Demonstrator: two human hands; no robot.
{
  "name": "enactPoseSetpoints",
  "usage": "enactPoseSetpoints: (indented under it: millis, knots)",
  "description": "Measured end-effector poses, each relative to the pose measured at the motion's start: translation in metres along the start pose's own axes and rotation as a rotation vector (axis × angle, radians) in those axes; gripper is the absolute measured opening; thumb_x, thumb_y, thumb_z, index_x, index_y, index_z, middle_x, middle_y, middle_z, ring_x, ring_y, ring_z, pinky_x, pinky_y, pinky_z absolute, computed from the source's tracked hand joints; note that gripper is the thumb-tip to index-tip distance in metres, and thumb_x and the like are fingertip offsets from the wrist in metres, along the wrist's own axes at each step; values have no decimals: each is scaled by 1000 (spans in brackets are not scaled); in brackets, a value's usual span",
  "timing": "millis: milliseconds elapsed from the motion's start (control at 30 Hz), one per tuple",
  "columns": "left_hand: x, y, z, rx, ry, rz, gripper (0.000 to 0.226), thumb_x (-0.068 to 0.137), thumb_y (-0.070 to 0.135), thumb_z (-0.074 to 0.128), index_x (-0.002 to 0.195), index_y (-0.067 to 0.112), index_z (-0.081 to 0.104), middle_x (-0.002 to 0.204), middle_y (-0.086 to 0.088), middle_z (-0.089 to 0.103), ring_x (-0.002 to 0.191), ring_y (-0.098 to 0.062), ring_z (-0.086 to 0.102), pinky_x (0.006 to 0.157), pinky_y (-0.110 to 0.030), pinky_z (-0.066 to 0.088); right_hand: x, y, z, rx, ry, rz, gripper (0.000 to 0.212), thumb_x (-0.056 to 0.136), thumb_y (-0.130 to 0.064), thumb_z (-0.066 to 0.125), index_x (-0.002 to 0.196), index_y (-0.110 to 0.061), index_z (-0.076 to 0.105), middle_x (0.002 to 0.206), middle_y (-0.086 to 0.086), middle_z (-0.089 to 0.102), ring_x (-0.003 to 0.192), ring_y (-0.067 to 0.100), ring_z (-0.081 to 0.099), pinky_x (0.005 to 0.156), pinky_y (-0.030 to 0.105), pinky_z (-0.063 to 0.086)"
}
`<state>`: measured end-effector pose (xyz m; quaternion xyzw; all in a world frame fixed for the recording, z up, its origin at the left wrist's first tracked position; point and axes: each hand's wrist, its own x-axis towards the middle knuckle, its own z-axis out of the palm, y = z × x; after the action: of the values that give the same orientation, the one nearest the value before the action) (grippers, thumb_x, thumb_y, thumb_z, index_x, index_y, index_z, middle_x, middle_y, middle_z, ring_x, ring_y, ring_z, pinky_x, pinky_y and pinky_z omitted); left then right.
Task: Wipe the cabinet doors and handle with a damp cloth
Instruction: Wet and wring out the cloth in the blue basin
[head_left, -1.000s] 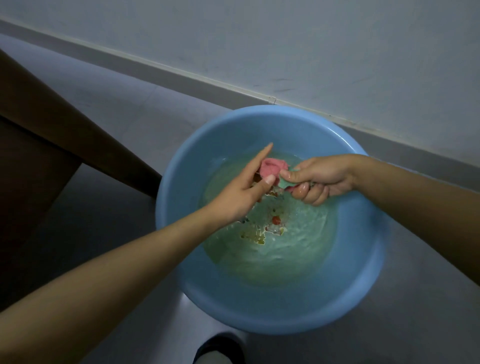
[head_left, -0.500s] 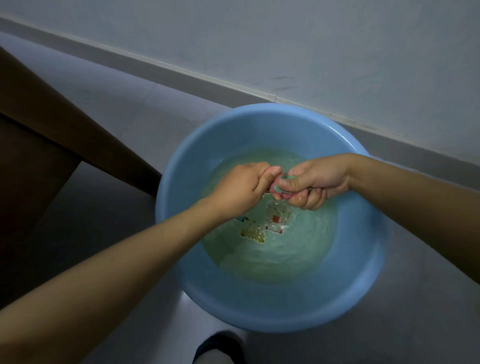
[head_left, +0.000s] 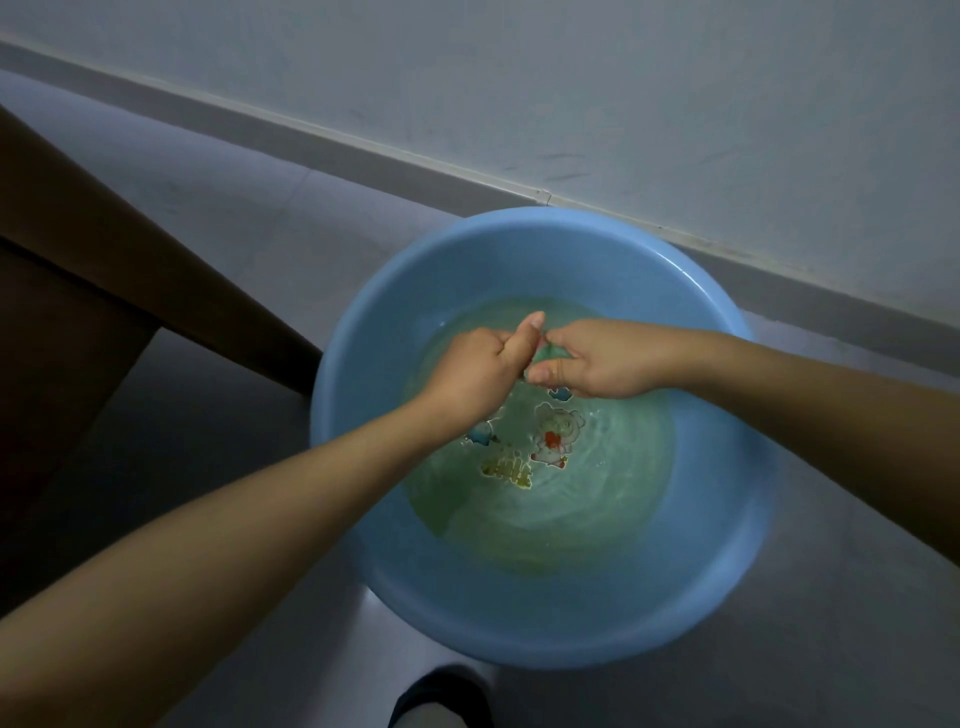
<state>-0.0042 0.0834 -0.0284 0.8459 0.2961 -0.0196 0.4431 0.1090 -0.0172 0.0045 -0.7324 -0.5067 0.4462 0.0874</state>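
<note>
A small, bunched pink-and-green damp cloth (head_left: 543, 352), mostly hidden, sits at frame centre, gripped between both hands above cloudy greenish water (head_left: 571, 509). The left hand (head_left: 480, 371) is curled round one end with the thumb raised; the right hand (head_left: 602, 358) is closed round the other end. Both are over a round light-blue plastic basin (head_left: 727, 561) with cartoon decals (head_left: 556, 434) on its bottom, standing on a grey tiled floor (head_left: 208, 218) beside a white wall (head_left: 623, 78). Brown wooden furniture (head_left: 78, 291) fills the left edge.
</note>
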Motion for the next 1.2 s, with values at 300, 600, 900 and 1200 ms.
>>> enactPoseSetpoints:
  millis: [300, 600, 900, 1200]
  knots:
    - [4, 2, 0, -140, -11, -219, 60, 96, 54, 36, 50, 17, 34, 48, -2, 35, 43, -17, 33, 53, -27, 29, 3, -2, 14, -372, 202, 44, 54, 96, -51, 33, 127, -8, 41, 103, 13, 62, 95, 30, 57, 71, 34, 39]
    - [3, -1, -6, -187, -105, -38, 52, 101, 47, 29, 58, 23, 48, 49, 14, 49, 46, 4, 42, 60, -25, 34, 4, 8, 3, 473, -144, 56, 49, 78, -64, 40, 80, -16, 44, 61, 3, 37, 46, 12, 28, 44, 21, 22]
    - [0, -9, -15, -573, -203, 216, 30, 95, 25, 44, 125, 28, 45, 105, -5, 60, 96, -14, 62, 80, -29, 53, 3, 45, -12, 1265, -508, 149, 56, 57, -49, 84, 83, -13, 51, 44, -9, 29, 29, -2, 25, 29, 9, 22]
    - [1, -5, -15, -572, -295, 170, 34, 90, 19, 56, 124, 24, 54, 91, 1, 62, 72, -11, 53, 68, -23, 48, 7, 54, -8, 1428, -814, 51, 55, 66, -47, 81, 94, -7, 56, 49, -8, 28, 36, 3, 19, 30, 11, 30]
